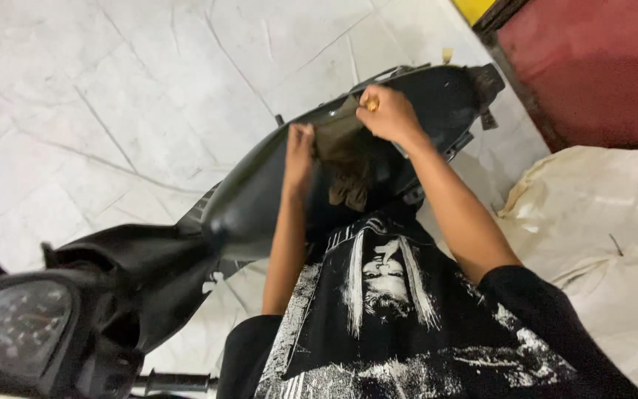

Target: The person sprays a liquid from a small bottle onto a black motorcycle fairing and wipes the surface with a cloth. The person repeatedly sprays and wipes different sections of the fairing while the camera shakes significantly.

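Both hands [298, 159] gripping brown cloth [342, 151], black scooter panel [260, 192]

We seem to be in a small motorcycle repair spot, a workshop corner or home garage, though we cannot tell which. We see a loose black body panel [275, 185] taken off its machine, and a scooter's front with its speedometer [16, 329] and handlebar grip [175, 382] close by. We stand on a pale marble floor [112, 96], with a cream dust sheet [599, 236] spread beside a dark red wall [592, 66]
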